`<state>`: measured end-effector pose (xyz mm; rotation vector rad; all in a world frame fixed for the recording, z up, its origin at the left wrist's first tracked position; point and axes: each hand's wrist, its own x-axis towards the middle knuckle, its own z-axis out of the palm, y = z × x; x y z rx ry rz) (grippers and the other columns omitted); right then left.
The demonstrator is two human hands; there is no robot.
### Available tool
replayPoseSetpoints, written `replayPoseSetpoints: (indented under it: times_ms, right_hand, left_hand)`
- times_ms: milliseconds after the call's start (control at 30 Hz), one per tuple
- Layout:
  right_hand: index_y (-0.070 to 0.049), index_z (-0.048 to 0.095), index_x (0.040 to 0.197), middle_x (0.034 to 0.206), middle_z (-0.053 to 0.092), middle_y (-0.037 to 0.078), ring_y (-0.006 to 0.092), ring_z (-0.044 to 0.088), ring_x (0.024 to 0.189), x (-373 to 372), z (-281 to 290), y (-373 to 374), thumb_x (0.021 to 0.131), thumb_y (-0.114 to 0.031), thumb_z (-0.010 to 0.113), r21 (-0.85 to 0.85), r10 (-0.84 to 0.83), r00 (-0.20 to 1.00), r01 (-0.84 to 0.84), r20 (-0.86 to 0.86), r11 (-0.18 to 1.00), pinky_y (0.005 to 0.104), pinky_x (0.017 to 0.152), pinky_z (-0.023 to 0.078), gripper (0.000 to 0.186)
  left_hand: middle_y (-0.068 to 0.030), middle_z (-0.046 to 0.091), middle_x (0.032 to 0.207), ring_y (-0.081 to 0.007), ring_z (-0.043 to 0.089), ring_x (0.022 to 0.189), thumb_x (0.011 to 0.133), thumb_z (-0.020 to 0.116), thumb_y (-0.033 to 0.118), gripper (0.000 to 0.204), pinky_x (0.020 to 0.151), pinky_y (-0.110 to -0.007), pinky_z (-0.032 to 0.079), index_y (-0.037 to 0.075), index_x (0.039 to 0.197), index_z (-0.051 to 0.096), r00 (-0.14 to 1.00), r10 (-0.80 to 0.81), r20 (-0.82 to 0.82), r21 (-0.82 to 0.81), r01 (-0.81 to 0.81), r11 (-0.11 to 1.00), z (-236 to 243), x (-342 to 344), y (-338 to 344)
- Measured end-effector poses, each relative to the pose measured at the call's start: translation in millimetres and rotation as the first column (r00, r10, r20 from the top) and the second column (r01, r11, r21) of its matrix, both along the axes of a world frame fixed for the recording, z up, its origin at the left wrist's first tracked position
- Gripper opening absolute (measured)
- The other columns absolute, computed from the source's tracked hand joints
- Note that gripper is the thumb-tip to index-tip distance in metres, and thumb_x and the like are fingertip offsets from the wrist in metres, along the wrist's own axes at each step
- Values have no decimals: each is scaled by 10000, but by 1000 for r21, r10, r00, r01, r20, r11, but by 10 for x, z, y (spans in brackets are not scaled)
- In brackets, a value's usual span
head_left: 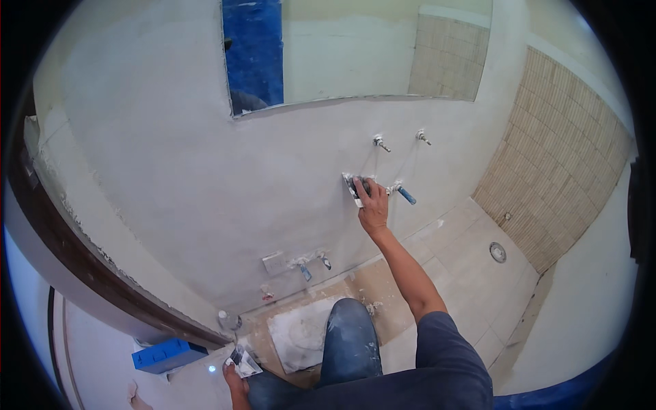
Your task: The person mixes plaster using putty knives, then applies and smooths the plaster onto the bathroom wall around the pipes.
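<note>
The right hand [373, 210] has its fingers wrapped on the dark grip of a flat tool [351, 188], up at the grey wall [171, 184]. The left hand [234, 383] is low down, at 7 o'clock from the right one, and grips a scraper [247, 363]; that part is small and dim, so it may be some other flat blade. The right hand's tool is tilted, and white paste is smeared on its blade. The scraper has white bits on it too.

Now think of the right hand as the clock's middle. A blue pipe end [406, 195] sticks out just beside it at 2 o'clock. Two metal pipe ends poke out above, one [381, 143] near 12 and one [424, 138] near 1. More pipe ends [305, 273] stick out at 7 o'clock. The person's knee [350, 338] is at 6, by a white sheet [280, 331] on the floor.

The mirror [355, 55] has its bottom edge at 12. Wide wall runs off to 9, ending by a dark door frame [102, 280]. A blue box [167, 355] sits at 8. Pale floor tiles [458, 266] spread out at 4, with a round drain [498, 252], up to a ribbed tan wall [553, 157].
</note>
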<state>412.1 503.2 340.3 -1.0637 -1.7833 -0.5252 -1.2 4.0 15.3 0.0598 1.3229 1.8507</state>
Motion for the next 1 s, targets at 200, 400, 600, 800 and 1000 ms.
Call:
replayPoseSetpoints:
  times_ms: [200, 400, 600, 800, 1000]
  right_hand:
    - [-80, 630, 1386, 1292, 627, 157, 357, 577, 1177, 226, 223, 128, 871, 39, 590, -92, -63, 938, 33, -342, 995, 442, 1036, 445, 530]
    - [-8, 598, 1395, 1345, 601, 227, 414, 594, 1215, 431, 342, 586, 1015, -90, 544, -163, -109, 683, -15, -722, 987, 468, 1012, 470, 392]
    - [-8, 600, 1394, 1343, 595, 220, 408, 588, 1201, 13, 377, 583, 988, -81, 583, -225, -200, 672, 52, -713, 973, 474, 1032, 454, 413]
    - [-5, 583, 1406, 1340, 561, 168, 391, 506, 1201, -919, -122, -269, 926, 6, 615, -180, -29, 881, -64, -472, 982, 426, 1048, 440, 481]
    - [7, 578, 1403, 1267, 627, 171, 327, 592, 1137, -1193, -117, -1167, 978, -19, 585, -180, 368, 677, -596, -637, 783, 400, 1007, 467, 426]
  left_hand:
    - [-76, 674, 1164, -258, 697, 1016, 999, 481, 170, 321, 823, -442, 591, 92, 1306, 533, 1000, -14, -6, 11, 14, 1000, -50, -17, -50]
    - [-96, 679, 1144, -257, 695, 998, 1001, 498, 132, 294, 854, -420, 582, 55, 1274, 573, 999, 14, 51, 19, -15, 1000, 83, 69, -40]
    - [-90, 676, 1132, -253, 695, 988, 1007, 492, 125, 286, 868, -402, 575, 55, 1272, 574, 1000, -1, 24, 63, -1, 998, 62, 55, 27]
    - [-88, 670, 1138, -237, 688, 1007, 1015, 481, 100, 264, 868, -377, 569, 42, 1254, 579, 990, -125, -66, 7, 125, 992, 77, 125, 75]
    - [-113, 679, 1158, -253, 697, 1025, 1004, 501, 115, 264, 903, -396, 572, 38, 1234, 606, 986, -155, -68, 84, 161, 983, 519, 468, 540]
